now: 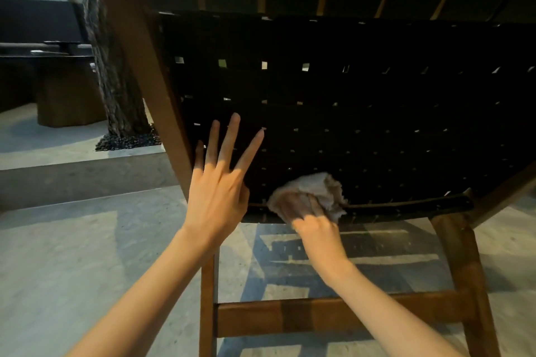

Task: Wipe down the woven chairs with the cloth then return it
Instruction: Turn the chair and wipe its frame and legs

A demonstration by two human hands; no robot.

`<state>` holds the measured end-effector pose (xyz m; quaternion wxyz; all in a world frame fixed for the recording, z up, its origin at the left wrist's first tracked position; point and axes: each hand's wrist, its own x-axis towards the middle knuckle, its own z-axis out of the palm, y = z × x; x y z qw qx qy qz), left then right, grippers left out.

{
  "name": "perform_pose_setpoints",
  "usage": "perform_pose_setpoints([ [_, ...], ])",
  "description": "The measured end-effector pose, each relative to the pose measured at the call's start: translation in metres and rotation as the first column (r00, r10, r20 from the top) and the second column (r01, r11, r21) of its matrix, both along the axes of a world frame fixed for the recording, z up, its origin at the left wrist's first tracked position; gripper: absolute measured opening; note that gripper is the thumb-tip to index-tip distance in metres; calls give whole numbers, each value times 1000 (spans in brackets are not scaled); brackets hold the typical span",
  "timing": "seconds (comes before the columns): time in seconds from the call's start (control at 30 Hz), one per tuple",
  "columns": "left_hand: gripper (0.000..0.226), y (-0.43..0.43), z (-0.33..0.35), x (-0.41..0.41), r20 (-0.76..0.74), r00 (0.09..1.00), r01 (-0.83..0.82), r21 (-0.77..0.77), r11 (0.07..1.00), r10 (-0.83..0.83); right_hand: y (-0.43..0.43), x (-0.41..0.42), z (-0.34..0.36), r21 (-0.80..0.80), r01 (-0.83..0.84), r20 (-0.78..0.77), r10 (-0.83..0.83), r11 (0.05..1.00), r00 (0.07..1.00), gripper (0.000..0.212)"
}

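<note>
Right hand (314,224) fingers curl round a crumpled pale terry cloth (311,193), pressing it to the front edge of a black woven-strap chair seat (348,124). Left hand (216,188) rests beside it, fingers straight and spread. The brown wooden frame (333,313) stands on a speckled grey stone floor (87,255); a rough tree trunk (113,81) rises behind.

The pale grey speckled stone floor (87,255) carries the brown wooden-framed chair with black woven straps (348,113). Past a low step (87,180), a rough tree trunk (116,90) rises from dark pebbles (127,140) beside a squat dark block (66,95).
</note>
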<state>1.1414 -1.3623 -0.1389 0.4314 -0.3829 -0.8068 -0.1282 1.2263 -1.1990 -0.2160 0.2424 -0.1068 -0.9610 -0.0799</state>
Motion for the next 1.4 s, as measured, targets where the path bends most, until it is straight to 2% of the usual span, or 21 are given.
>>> perform_pose_setpoints([
  [0.07,91,-6,-2,1,-38,999,26,26,999,-25,3,0,-10,-57,43,150,-34,997,988,31],
  [0.13,88,-13,-4,1,-97,995,27,61,998,-21,5,2,-5,-51,52,189,-41,997,981,31],
  [0.2,90,-20,-6,2,-162,986,-13,113,994,31,0,12,9,-75,-5,177,18,997,984,35],
  [0.27,91,-26,-4,3,-207,974,-44,204,978,87,-5,26,26,-95,-172,-14,172,980,985,49],
  [0.3,91,-28,-2,2,-201,976,-33,267,963,89,-10,34,35,-64,-274,-168,260,960,951,56],
  [0.33,93,-29,2,0,-186,980,-8,330,944,74,-16,40,43,31,-373,-352,359,927,865,60],
  [0.4,98,-31,12,-4,-160,987,51,423,905,19,-32,46,71,206,-453,-529,488,867,694,58],
  [0.43,101,-31,17,-7,-139,990,74,448,891,-13,-40,45,88,248,-452,-571,506,857,647,56],
  [0.5,101,-30,24,-8,-96,993,106,477,873,-68,-54,38,122,228,-418,-632,460,880,624,61],
  [0.6,89,-29,33,-9,-91,988,151,489,859,-122,-64,23,161,114,-375,-654,353,920,669,65],
  [0.67,98,-31,38,-12,-100,986,168,469,867,-136,-69,12,169,100,-306,-640,297,947,709,62],
  [0.73,104,-36,41,-15,-82,988,155,458,876,-132,-72,1,169,135,-211,-659,247,968,710,58],
  [0.87,100,-41,38,-18,-64,990,140,428,893,-124,-61,-20,151,279,-37,-716,234,959,658,48],
  [0.93,94,-42,38,-19,-55,988,152,434,888,-142,-55,-26,128,327,-33,-686,261,944,680,48],
  [1.03,93,-44,40,-20,-53,983,184,423,887,-178,-51,-31,85,309,-20,-556,198,951,807,56],
  [1.07,93,-45,39,-19,-54,982,189,410,892,-183,-50,-33,72,293,-14,-502,167,956,849,54],
  [1.13,88,-46,40,-17,-13,983,174,409,896,-184,-48,-31,57,265,-31,-393,137,964,909,34],
  [1.23,83,-44,39,-10,97,978,122,456,882,-185,-46,-32,40,190,-74,-230,118,979,966,41],
  [1.27,84,-43,39,-8,124,973,113,471,875,-192,-45,-31,35,188,-71,-179,105,980,978,37],
  [1.33,84,-42,40,-4,154,966,110,487,866,-209,-42,-28,19,181,-53,28,49,982,998,29],
  [1.4,86,-43,41,-1,170,960,111,500,859,-223,-34,-24,2,118,-57,259,24,991,966,43],
])
